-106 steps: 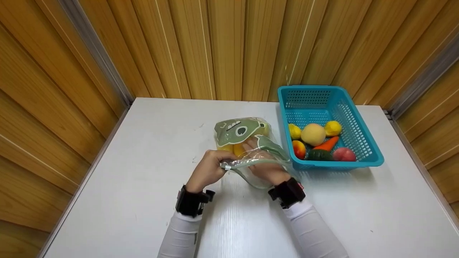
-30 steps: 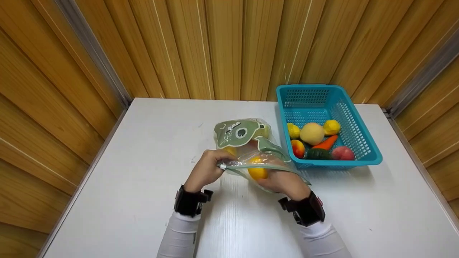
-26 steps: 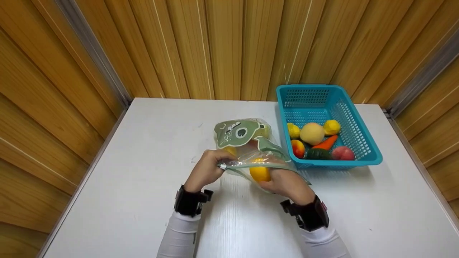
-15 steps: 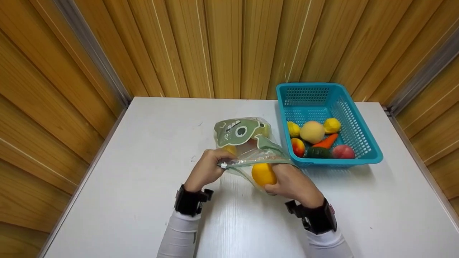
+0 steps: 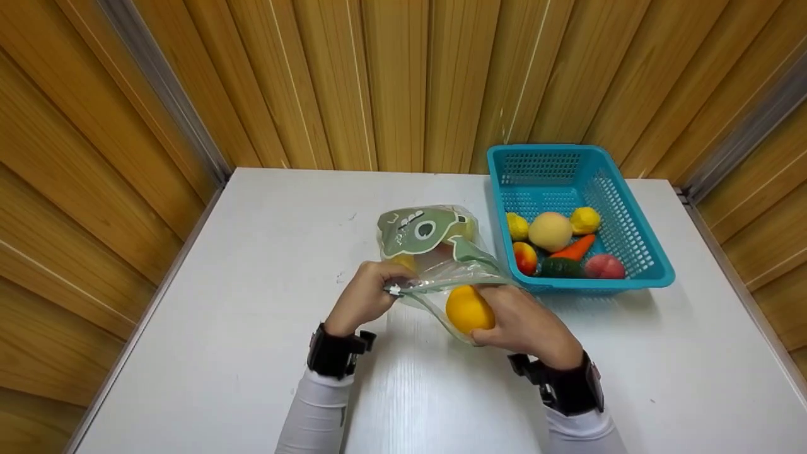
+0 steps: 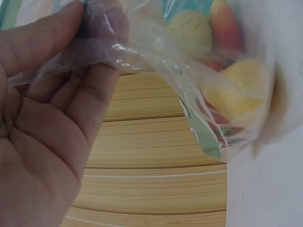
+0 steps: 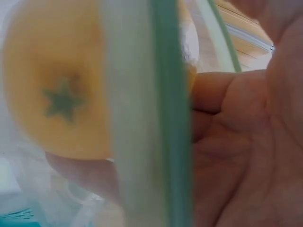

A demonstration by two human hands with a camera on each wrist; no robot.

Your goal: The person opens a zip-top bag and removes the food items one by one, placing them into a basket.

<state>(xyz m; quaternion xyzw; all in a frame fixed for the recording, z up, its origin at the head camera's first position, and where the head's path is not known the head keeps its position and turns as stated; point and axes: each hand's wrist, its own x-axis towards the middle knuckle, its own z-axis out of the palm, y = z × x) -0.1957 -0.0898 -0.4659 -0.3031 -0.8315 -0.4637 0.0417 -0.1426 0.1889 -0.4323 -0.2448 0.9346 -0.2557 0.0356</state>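
Note:
A clear zip bag [image 5: 441, 268] with a green cartoon print lies on the white table, its mouth spread towards me. My left hand [image 5: 369, 293] pinches the bag's edge beside the white zip slider [image 5: 395, 290]. At the mouth, my right hand [image 5: 520, 318] grips an orange [image 5: 470, 309]; some of its fingers are hidden behind the fruit and the film. A green star-shaped stem mark shows on the orange [image 7: 57, 101] in the right wrist view. Through the film in the left wrist view I see a yellow fruit [image 6: 239, 90], a pale round one [image 6: 189, 33] and a red-and-yellow piece [image 6: 227, 28].
Right of the bag stands a blue basket [image 5: 643, 239]. It holds two lemons [image 5: 585, 221], a pale round fruit [image 5: 550, 231], a carrot [image 5: 575, 248], a dark green vegetable [image 5: 562, 267], a peach [image 5: 605, 266] and a red-yellow fruit [image 5: 524, 258]. Wood-patterned panels [image 5: 397, 88] enclose the table.
My right hand was deep inside the bag; it has drawn back towards the lower right, bringing the orange to the mouth. My left hand has kept its hold on the edge.

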